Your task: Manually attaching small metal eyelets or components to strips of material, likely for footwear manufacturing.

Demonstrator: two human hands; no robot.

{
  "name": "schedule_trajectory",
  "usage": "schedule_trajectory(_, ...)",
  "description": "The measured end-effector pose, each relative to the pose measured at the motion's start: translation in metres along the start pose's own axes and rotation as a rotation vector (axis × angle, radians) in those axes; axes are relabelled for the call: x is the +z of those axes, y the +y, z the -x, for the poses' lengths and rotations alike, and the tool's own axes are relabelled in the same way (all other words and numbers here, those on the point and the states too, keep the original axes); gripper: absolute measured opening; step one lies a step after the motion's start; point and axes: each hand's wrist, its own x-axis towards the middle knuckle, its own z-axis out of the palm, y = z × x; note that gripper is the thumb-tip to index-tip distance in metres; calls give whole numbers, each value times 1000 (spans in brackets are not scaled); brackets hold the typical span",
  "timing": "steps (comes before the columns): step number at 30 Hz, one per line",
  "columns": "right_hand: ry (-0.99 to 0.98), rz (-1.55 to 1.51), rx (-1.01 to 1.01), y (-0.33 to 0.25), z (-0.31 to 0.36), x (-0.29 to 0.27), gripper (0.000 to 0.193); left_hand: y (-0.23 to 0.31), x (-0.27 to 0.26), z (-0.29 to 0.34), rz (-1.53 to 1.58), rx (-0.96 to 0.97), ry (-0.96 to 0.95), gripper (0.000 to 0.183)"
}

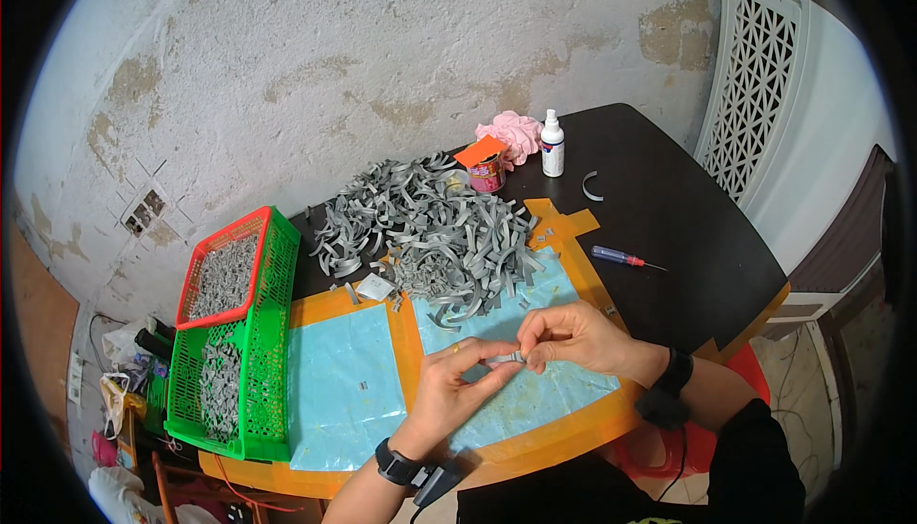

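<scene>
Over the blue sheet [349, 357] on the table, my two hands meet at a short grey strip [503, 359]. My left hand [451, 385] pinches one end between thumb and fingers. Thumb and fingertips of my right hand [585, 338] close on the other end, partly covering it. Just beyond them lies a large heap of curved grey strips [449, 237], with smaller grey bits at its near side. A tiny grey piece [363, 385] rests alone on the blue sheet, left of my hands.
At left, a red basket [222, 319] of small grey pieces sits on a green basket [272, 371] holding more. Behind the heap stand a tin [487, 176], a pink cloth [517, 134] and a white spray bottle [553, 147]. A screwdriver [617, 256] lies to the right.
</scene>
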Motion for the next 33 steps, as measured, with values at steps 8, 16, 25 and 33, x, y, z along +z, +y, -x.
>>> schedule_trajectory(8, -114, -9, 18, -6, 2, 1, 3, 1, -6, 0, 0, 74, -42, 17)
schedule_trajectory(16, -179, -13, 61, -9, 4, -3, 10, -3, -10, 2, 29, 52, -74, 18)
schedule_trajectory(25, -141, 0, 12, -9, 1, -1, 3, -1, -10, 1, -5, 35, -111, 18)
schedule_trajectory(33, -16, 50, -67, 8, -2, 0, 13, 2, -4, 1, -30, -67, -70, 17)
